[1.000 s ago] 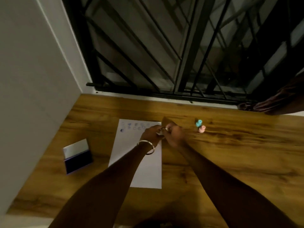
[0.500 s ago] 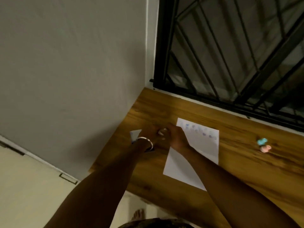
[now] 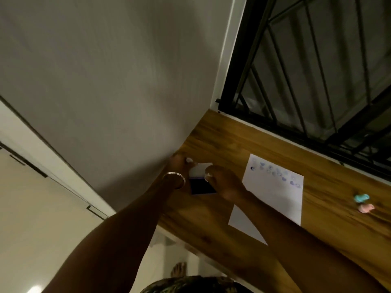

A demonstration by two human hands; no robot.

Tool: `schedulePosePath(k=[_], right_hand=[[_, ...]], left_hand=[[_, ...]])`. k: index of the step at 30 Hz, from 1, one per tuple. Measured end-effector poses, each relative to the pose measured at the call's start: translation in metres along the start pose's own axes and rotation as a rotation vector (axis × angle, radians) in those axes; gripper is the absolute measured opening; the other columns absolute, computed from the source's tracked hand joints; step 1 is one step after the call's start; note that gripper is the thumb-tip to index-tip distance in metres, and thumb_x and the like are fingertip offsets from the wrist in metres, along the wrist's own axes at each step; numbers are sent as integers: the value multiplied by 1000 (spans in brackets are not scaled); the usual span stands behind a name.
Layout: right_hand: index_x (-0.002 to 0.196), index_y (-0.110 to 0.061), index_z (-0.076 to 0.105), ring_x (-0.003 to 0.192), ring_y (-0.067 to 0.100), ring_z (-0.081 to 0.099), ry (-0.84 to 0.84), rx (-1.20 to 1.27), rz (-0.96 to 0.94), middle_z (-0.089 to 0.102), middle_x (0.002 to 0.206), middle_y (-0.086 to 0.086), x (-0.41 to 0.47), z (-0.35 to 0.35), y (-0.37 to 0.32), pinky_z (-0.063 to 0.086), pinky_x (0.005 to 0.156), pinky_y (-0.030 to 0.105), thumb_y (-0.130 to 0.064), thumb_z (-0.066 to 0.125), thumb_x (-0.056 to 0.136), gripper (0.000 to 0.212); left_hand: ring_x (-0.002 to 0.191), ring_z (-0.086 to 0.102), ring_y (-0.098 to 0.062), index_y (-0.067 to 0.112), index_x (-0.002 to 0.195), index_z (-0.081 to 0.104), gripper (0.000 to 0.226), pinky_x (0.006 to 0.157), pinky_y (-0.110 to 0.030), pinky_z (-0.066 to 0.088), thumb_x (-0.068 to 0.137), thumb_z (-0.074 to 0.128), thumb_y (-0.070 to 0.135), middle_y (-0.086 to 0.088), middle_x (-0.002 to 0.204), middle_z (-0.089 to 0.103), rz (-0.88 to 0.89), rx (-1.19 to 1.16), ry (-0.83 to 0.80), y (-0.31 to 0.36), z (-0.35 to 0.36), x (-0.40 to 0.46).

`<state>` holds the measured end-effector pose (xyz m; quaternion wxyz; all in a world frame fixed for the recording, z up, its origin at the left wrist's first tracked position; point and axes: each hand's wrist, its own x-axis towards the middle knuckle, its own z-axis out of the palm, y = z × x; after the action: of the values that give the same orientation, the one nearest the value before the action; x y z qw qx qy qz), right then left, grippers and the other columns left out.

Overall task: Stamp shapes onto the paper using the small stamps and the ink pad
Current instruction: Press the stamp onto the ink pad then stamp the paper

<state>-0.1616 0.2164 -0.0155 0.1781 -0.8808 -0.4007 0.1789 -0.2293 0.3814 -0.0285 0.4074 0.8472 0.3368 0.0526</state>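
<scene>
**Both hands at the ink pad, far-left end of the desk**

Your left hand, thin metal bangle on the wrist, sits at the far-left side of the small rectangular ink pad. Fingers reach along the raised white lid; whether they pinch it or just touch it, I can't tell.

Your right hand is on the pad's right side. Fingertips are curled in against the lid edge, apparently pinching something small and white there. Stamp or lid edge: too blurred to tell.

The ink pad lies on the wood-grain desk, close to the grey wall. Lid is up, dark blue ink face exposed on the side nearer you.

White paper sheet lies flat just right of your right hand, apart from the pad. Rows of faint blue and purple stamped shapes run along its far edge.

Small turquoise stamp and small pink stamp sit together on the desk, well right of the paper, untouched.

Black metal window grille runs behind the desk.
</scene>
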Motion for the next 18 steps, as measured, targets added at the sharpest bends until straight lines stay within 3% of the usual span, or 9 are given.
schedulePosePath(k=[4,6,11,14,18], right_hand=[[113,-6,61,99,29,60,-13,-92,-85,63,110,15,-4,15,0,47,78,36,-17,46,99,24],[108,-3,62,96,29,60,-6,-98,-84,64,106,16,-2,18,0,47,76,36,-15,47,98,22],[103,-4,65,94,26,62,11,-78,-84,66,103,14,4,25,8,44,73,29,-16,53,95,18],[108,-6,64,97,25,61,-13,-109,-83,65,108,13,7,27,8,43,74,29,-18,53,96,20],[109,-5,62,98,27,60,-53,-155,-70,64,111,16,9,24,6,47,76,35,-18,50,97,21]], left_hand=[[90,60,-23,9,101,65,28,78,-28,44,79,73,25,-8,104,66,-33,-138,22,-8,6,2],[80,56,-18,10,96,66,25,72,-26,41,80,72,29,-6,96,66,-17,-115,15,-10,7,1],[69,58,-23,15,73,61,26,62,-28,42,84,66,38,-4,73,61,24,-15,-11,-8,11,0],[65,53,-16,12,74,62,26,60,-25,38,83,67,36,2,71,57,34,-2,15,-4,11,1],[64,52,-18,4,77,66,22,58,-23,36,84,61,24,-3,70,55,75,43,75,9,10,2]])
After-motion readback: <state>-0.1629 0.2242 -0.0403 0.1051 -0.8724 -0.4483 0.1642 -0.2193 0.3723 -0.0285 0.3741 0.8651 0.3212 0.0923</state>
